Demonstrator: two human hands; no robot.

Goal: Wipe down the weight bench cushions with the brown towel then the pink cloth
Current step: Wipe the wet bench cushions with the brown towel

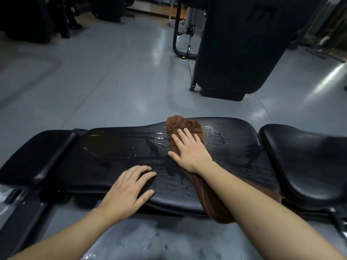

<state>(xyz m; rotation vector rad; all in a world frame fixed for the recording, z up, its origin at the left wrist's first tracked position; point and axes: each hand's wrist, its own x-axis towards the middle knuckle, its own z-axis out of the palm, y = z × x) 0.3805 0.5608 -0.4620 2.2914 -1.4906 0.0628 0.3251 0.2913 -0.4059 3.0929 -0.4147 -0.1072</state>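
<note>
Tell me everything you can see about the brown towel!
The brown towel looks like soft, plain cloth, bunched and wrinkled at its far end. It lies across the long black bench cushion, which is wet with streaks and droplets. The right hand presses flat on top of it, fingers spread. The towel runs back under that forearm, and its near end hangs over the cushion's front edge toward the floor. The left hand rests on the cushion, apart from the towel.

the bench cushions (pixel 120 158) are glossy black, the middle one streaked with shiny wet patches. the towel (pixel 183 126) is plain brown. the floor (pixel 105 72) is pale grey-blue with white glare. the machine (pixel 242 44) behind is matte black.
</note>
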